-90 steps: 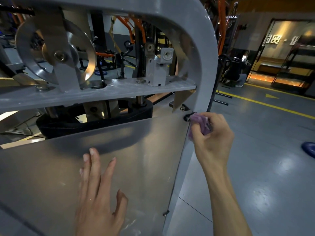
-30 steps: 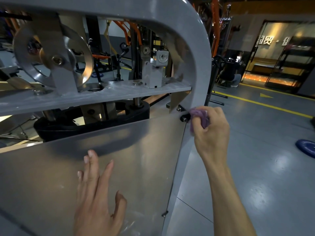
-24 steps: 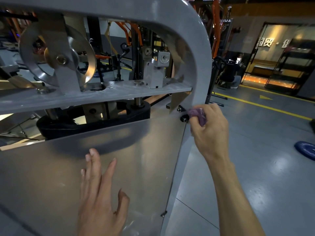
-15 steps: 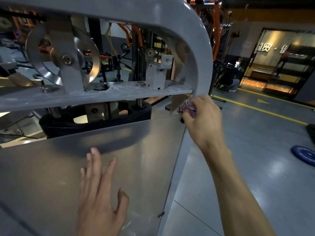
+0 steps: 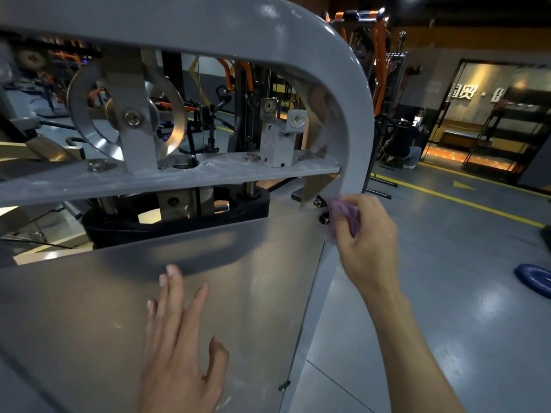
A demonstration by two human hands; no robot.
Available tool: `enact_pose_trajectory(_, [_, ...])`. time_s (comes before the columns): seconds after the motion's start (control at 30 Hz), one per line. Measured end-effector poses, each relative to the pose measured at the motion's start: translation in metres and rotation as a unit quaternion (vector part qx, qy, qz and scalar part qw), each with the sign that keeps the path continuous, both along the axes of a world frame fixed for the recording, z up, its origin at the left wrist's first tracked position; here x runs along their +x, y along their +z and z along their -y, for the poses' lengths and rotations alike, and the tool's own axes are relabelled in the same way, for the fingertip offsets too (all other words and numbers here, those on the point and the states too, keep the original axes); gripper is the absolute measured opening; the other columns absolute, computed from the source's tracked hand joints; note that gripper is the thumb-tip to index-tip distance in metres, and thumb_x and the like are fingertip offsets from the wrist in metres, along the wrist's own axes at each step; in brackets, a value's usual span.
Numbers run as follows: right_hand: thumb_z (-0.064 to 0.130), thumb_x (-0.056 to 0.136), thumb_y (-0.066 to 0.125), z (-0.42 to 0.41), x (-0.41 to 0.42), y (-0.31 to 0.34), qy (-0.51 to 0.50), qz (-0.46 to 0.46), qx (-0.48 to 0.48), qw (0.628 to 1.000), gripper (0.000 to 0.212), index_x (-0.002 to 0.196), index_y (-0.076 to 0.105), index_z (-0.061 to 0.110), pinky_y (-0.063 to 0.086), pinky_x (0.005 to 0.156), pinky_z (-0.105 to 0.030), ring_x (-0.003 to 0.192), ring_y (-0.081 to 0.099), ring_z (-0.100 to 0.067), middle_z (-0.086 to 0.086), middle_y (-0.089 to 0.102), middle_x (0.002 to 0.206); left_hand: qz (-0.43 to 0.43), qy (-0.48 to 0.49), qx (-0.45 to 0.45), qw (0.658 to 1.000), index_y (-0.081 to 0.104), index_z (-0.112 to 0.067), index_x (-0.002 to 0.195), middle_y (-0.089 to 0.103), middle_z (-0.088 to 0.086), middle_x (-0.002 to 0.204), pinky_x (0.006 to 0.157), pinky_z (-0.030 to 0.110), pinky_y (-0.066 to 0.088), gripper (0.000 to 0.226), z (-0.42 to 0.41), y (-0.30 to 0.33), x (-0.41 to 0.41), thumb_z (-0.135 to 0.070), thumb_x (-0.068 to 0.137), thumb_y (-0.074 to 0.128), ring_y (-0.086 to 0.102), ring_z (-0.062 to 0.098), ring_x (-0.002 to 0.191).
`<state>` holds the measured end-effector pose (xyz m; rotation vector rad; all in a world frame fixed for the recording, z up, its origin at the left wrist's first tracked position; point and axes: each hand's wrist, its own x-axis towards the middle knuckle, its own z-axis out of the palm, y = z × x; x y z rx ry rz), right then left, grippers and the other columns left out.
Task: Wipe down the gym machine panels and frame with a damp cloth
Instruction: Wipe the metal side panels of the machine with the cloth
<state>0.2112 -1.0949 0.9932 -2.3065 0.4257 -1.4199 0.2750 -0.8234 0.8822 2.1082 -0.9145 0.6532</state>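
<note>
My right hand (image 5: 368, 239) has its grip clenched around a bunched purple cloth (image 5: 343, 211), pressing it to the grey frame (image 5: 354, 120) beside two black bolts at the panel's top corner. My left hand (image 5: 176, 347) lies flat, grip released, on the frosted panel (image 5: 89, 308). Behind: a steel pulley (image 5: 89, 126), glossy grey floor (image 5: 447, 293) with yellow lines, a blue weight plate (image 5: 533, 278).
</note>
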Motion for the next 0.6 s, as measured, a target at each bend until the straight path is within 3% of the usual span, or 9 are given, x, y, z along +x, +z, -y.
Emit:
enact_pose_trajectory(0.1, [0.011,0.096,0.068,0.004,-0.012,-0.020,-0.008,0.034,0.025,0.999,0.012,0.105,0.068,0.018,0.047,0.071,-0.021,0.083,0.058,-0.004,0.008,0.063,0.096,0.002,0.001,0.002,1.000,0.050,-0.003,0.146,0.011,0.015,0.173,0.128,0.034,0.004,0.073,0.000,0.000,0.000,-0.028,0.077,0.045,0.007,0.027,0.160])
enact_pose_trajectory(0.2, [0.012,0.096,0.067,0.006,-0.020,-0.040,-0.044,0.074,0.115,0.990,0.009,0.100,0.066,0.020,0.051,0.070,-0.032,0.082,0.062,-0.010,0.004,0.066,0.093,0.002,0.001,0.003,1.000,0.051,-0.002,0.146,0.010,0.015,0.173,0.128,0.034,0.004,0.073,0.000,0.000,0.000,-0.028,0.078,0.045,0.007,0.028,0.160])
enact_pose_trajectory(0.4, [0.007,0.095,0.063,-0.012,-0.010,-0.058,0.011,0.042,0.177,0.983,0.022,0.102,0.065,0.027,0.048,0.073,-0.016,0.088,0.065,-0.007,0.010,0.068,0.095,-0.001,0.000,0.015,1.000,0.050,-0.001,0.147,0.010,0.013,0.173,0.128,0.036,0.005,0.072,-0.005,0.001,-0.001,-0.028,0.080,0.044,0.009,0.028,0.160])
enact_pose_trajectory(0.6, [0.000,0.096,0.061,-0.014,0.006,-0.070,0.032,0.059,0.205,0.976,0.029,0.102,0.064,0.027,0.052,0.082,-0.026,0.093,0.067,-0.010,0.007,0.070,0.099,0.001,0.003,0.022,1.000,0.049,-0.003,0.148,0.016,0.011,0.173,0.128,0.037,0.009,0.072,-0.011,0.004,-0.001,-0.028,0.080,0.045,0.014,0.026,0.160])
